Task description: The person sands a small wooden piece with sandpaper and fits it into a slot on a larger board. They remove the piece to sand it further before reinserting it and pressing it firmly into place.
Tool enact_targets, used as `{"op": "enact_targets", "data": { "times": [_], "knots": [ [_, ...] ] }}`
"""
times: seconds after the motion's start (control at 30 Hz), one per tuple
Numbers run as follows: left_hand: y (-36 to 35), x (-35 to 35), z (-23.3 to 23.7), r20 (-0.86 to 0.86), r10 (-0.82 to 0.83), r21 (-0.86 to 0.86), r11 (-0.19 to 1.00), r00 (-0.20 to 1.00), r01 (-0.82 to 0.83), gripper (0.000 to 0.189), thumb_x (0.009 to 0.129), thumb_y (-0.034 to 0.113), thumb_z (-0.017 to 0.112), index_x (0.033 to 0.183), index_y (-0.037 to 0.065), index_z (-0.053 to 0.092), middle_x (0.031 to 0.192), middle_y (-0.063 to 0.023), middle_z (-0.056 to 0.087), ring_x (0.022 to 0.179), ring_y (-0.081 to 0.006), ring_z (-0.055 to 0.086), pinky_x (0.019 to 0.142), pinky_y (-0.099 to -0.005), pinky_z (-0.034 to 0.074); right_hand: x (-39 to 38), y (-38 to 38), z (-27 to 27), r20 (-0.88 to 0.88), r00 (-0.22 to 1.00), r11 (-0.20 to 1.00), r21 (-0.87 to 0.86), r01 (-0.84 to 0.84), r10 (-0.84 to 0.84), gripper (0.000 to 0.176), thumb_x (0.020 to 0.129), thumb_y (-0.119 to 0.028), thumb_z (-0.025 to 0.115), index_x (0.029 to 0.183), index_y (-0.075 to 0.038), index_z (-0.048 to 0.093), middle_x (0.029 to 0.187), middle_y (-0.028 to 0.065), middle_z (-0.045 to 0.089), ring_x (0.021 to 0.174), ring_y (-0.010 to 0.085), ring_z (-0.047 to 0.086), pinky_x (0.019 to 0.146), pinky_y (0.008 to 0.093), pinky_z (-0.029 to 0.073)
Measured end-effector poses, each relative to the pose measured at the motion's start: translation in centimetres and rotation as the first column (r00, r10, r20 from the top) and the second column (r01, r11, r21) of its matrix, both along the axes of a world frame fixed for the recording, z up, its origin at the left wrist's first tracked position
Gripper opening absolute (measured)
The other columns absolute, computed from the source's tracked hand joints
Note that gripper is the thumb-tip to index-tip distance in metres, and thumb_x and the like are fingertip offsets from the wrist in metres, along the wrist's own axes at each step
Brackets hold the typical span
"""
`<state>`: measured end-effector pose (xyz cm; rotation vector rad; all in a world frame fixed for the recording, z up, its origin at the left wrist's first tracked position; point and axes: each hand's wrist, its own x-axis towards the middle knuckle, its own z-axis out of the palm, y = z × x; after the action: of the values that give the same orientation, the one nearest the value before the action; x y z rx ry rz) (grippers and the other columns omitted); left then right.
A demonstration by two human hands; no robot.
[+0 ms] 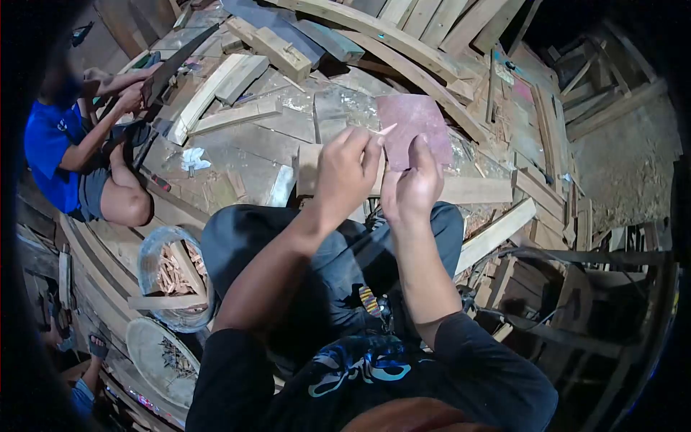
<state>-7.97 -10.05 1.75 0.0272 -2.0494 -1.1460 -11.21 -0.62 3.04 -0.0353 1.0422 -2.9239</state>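
Note:
Between the pinched fingertips of my left hand is a thin pale wood sliver, its pointed end directed right. My right hand grips a reddish sheet of sandpaper by its lower edge, thumb on top and the other fingers partly hidden beneath. The sliver's tip overlaps the left side of the sandpaper in this view. Both hands are close together above my lap, at the near side of a worn wooden work surface.
Curved and straight timber pieces lie ahead. On the left, a seated person in a blue shirt holds a handsaw. A bucket of wood offcuts and a basin of small dark pieces stand beside my left leg. A plank lies right.

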Motion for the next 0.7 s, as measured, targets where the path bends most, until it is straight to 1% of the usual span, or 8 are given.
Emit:
{"op": "enact_targets", "data": {
  "times": [0.03, 0.17, 0.27, 0.3, 0.33, 0.47, 0.6, 0.7],
  "knots": [
    [0.3, 0.1, -0.4, 0.041, -0.006, -0.015, 1.0, 0.999, 0.007, 0.013, 0.089, 0.008, 0.059, 0.08, 0.0, 0.055, 0.073, -0.0205, 0.057, 0.072, -0.0419, 0.058, 0.063, -0.0486, 0.045, -0.3, 0.3, -0.3, 0.012, 1.0, 1.0, 0.001, -0.026, 0.026, 0.025, 0.1, -0.01, 0.049, 0.121, 0.002, 0.055, 0.114, 0.0116, 0.063, 0.109, 0.023, 0.061, 0.096, 0.0378, 0.048],
    [0.8, 0.1, -0.7, 0.001, -0.005, -0.052, 0.999, 1.0, 0.005, 0.014, 0.09, 0.009, 0.058, 0.08, 0.0, 0.055, 0.073, -0.0211, 0.056, 0.071, -0.042, 0.058, 0.063, -0.0487, 0.045, -0.1, 0.5, -0.4, 0.017, 1.0, 1.0, 0.024, 0.003, -0.003, 0.026, 0.101, -0.013, 0.049, 0.12, 0.004, 0.056, 0.111, 0.0129, 0.064, 0.104, 0.0242, 0.062, 0.092, 0.0396, 0.05],
    [0.6, 0.2, 0.0, 0.124, -0.01, 0.023, 1.0, 0.992, 0.007, 0.014, 0.091, 0.009, 0.058, 0.08, 0.0, 0.055, 0.073, -0.0212, 0.056, 0.071, -0.0418, 0.058, 0.064, -0.0491, 0.045, -0.3, -0.2, 0.1, 0.019, 1.0, 0.999, -0.039, 0.011, -0.011, 0.022, 0.1, -0.008, 0.049, 0.118, 0.001, 0.057, 0.114, 0.0113, 0.063, 0.107, 0.0224, 0.06, 0.094, 0.0389, 0.048],
    [1.1, 0.5, -0.6, 0.061, -0.031, 0.016, 0.999, 0.998, 0.03, 0.015, 0.091, 0.009, 0.058, 0.08, 0.0, 0.055, 0.073, -0.0216, 0.056, 0.071, -0.0414, 0.058, 0.063, -0.0489, 0.045, -0.8, 0.2, 0.0, 0.106, 0.994, 0.999, 0.027, 0.035, -0.038, 0.025, 0.1, -0.008, 0.048, 0.122, 0.003, 0.055, 0.118, 0.0129, 0.062, 0.109, 0.0239, 0.061, 0.097, 0.0389, 0.047],
    [1.4, 0.3, -1.0, -0.048, -0.056, 0.014, 0.998, 0.997, 0.057, 0.016, 0.092, 0.009, 0.057, 0.079, -0.001, 0.056, 0.073, -0.0219, 0.056, 0.071, -0.0417, 0.057, 0.063, -0.0486, 0.045, -0.9, 0.3, 0.0, 0.075, 0.997, 1.0, 0.001, 0.018, -0.019, 0.026, 0.1, -0.008, 0.048, 0.123, 0.003, 0.055, 0.119, 0.0134, 0.062, 0.11, 0.0243, 0.06, 0.098, 0.039, 0.047],
    [0.1, -0.5, 0.3, 0.021, 0.007, 0.078, 0.997, 1.0, -0.009, 0.021, 0.095, 0.015, 0.057, 0.083, -0.002, 0.058, 0.075, -0.0225, 0.056, 0.072, -0.0437, 0.057, 0.063, -0.047, 0.044, 0.2, -0.4, 0.1, -0.041, 0.999, 1.0, -0.026, 0.008, -0.009, 0.03, 0.101, -0.009, 0.046, 0.127, 0.004, 0.052, 0.122, 0.015, 0.061, 0.113, 0.0254, 0.06, 0.1, 0.0392, 0.046],
    [1.8, 0.6, -0.8, -0.025, -0.052, 0.023, 0.998, 0.998, 0.052, 0.018, 0.092, 0.011, 0.057, 0.079, -0.002, 0.054, 0.075, -0.0228, 0.055, 0.071, -0.0434, 0.054, 0.062, -0.0464, 0.042, -0.8, 0.7, -0.5, 0.024, 0.998, 0.998, -0.027, -0.05, 0.051, 0.031, 0.101, -0.009, 0.046, 0.13, 0.002, 0.05, 0.124, 0.0141, 0.06, 0.116, 0.0247, 0.058, 0.102, 0.0388, 0.045],
    [0.1, -0.2, 0.0, 0.002, 0.045, -0.149, 0.988, 0.999, -0.044, 0.013, 0.089, 0.007, 0.058, 0.079, -0.001, 0.055, 0.074, -0.0215, 0.054, 0.07, -0.0424, 0.054, 0.062, -0.0474, 0.042, -0.3, 0.4, -1.1, 0.04, 0.998, 0.999, -0.031, -0.037, 0.039, 0.029, 0.101, -0.009, 0.046, 0.129, 0.001, 0.051, 0.125, 0.0135, 0.059, 0.116, 0.0236, 0.058, 0.101, 0.0379, 0.045]
  ]
}}
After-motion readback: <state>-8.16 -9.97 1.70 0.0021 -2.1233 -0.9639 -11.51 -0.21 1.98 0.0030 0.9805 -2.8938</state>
